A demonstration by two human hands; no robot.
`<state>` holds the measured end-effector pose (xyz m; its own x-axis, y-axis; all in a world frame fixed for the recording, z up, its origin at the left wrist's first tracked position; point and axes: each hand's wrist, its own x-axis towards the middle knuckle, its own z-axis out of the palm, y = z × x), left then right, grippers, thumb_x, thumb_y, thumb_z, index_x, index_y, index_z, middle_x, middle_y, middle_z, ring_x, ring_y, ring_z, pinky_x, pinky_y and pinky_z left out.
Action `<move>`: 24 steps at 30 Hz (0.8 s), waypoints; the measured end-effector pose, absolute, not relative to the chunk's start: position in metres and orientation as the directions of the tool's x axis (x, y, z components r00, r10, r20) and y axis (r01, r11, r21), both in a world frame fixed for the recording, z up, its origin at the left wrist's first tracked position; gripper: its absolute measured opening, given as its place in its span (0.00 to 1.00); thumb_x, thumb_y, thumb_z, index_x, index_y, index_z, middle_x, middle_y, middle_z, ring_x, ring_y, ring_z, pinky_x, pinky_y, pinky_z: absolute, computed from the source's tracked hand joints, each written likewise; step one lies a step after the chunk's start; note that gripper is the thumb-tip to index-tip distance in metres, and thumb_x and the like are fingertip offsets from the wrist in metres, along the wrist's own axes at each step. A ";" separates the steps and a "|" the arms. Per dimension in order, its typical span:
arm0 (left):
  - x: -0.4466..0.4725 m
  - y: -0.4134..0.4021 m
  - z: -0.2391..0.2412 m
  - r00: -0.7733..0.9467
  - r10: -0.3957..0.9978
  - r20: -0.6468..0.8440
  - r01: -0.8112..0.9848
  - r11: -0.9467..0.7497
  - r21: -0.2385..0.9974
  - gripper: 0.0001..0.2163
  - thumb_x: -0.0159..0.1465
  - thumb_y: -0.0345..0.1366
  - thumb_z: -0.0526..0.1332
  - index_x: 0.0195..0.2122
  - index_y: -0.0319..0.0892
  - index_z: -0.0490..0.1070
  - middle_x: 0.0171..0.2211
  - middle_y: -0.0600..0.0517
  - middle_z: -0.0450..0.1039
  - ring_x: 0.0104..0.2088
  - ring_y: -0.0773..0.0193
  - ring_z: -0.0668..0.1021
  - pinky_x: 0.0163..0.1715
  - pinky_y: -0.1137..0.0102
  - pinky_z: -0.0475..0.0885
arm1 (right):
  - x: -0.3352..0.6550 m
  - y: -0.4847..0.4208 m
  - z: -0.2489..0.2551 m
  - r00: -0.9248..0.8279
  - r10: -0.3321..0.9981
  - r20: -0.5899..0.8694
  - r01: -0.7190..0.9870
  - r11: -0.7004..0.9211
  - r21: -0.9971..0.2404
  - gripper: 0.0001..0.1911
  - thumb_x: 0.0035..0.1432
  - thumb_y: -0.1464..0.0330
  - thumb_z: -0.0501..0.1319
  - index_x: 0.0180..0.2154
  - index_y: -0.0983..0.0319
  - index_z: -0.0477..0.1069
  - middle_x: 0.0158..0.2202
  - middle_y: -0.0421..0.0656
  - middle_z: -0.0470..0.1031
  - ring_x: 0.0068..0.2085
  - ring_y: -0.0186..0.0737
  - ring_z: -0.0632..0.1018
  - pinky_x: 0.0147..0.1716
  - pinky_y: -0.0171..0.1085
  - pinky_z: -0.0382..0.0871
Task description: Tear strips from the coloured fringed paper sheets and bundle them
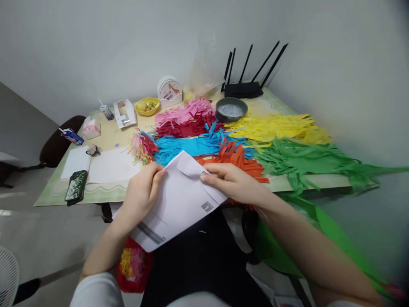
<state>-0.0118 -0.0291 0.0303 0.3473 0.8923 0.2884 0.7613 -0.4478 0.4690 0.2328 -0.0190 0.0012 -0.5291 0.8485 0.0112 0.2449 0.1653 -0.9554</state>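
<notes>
A white printed sheet of paper (182, 192) is held up above my lap, tilted, in front of the table's near edge. My left hand (145, 187) pinches its left edge. At the upper right edge, my right hand (231, 181) grips it between thumb and fingers, and the paper there looks slightly bent. Just beyond the sheet lie fringed strips of orange paper (236, 157) and blue paper (182, 147). A small multicoloured fringed bunch (144, 147) rests left of the blue strips.
Pink (187, 113), yellow (281, 127) and green fringes (306, 160) cover the table's right side. Behind them are a dark bowl (231, 110) and a router (243, 89). Leftward lie a phone (76, 186), blank sheets (111, 166), a yellow fruit bowl (147, 113) and drink cartons (72, 136).
</notes>
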 end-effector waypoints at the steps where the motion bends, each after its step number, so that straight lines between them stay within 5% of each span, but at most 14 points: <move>1: -0.014 -0.027 0.025 0.332 0.906 0.263 0.729 -0.423 0.538 0.14 0.71 0.40 0.47 0.38 0.40 0.69 0.32 0.52 0.73 0.33 0.66 0.74 0.35 0.72 0.66 | 0.232 -0.017 0.000 -0.508 0.861 0.028 0.287 0.199 -0.937 0.18 0.63 0.57 0.54 0.36 0.66 0.71 0.29 0.41 0.71 0.27 0.34 0.71 0.25 0.30 0.60; 8: -0.022 -0.013 -0.003 0.293 0.949 0.119 0.374 -0.228 0.899 0.15 0.62 0.47 0.61 0.41 0.39 0.72 0.36 0.50 0.74 0.35 0.62 0.75 0.33 0.73 0.68 | 0.204 0.007 -0.007 -0.556 0.823 0.111 0.531 0.455 -0.715 0.16 0.62 0.61 0.57 0.32 0.66 0.74 0.28 0.41 0.74 0.28 0.34 0.72 0.28 0.31 0.57; 12: -0.033 -0.010 -0.015 0.134 0.987 0.085 0.319 -0.124 0.940 0.17 0.62 0.49 0.60 0.27 0.38 0.71 0.23 0.54 0.68 0.25 0.68 0.69 0.26 0.74 0.63 | 0.184 0.015 -0.005 -0.622 0.776 0.105 0.501 0.497 -0.709 0.15 0.63 0.61 0.56 0.36 0.65 0.75 0.31 0.43 0.77 0.31 0.36 0.74 0.30 0.31 0.59; 19: -0.064 -0.015 -0.032 0.220 0.968 -0.124 0.036 0.118 0.992 0.20 0.58 0.50 0.65 0.39 0.37 0.77 0.31 0.50 0.76 0.29 0.65 0.73 0.29 0.74 0.65 | 0.169 0.025 -0.006 -0.731 0.680 0.055 0.449 0.540 -0.712 0.20 0.65 0.61 0.51 0.34 0.66 0.76 0.28 0.43 0.77 0.29 0.36 0.74 0.28 0.31 0.60; 24: -0.073 -0.019 -0.038 0.116 0.992 -0.040 0.104 0.028 0.994 0.20 0.62 0.51 0.60 0.38 0.37 0.79 0.30 0.50 0.76 0.32 0.63 0.73 0.32 0.73 0.66 | 0.154 0.027 -0.015 -0.739 0.670 0.066 0.450 0.565 -0.692 0.18 0.65 0.62 0.51 0.35 0.65 0.77 0.30 0.43 0.78 0.29 0.36 0.74 0.29 0.32 0.61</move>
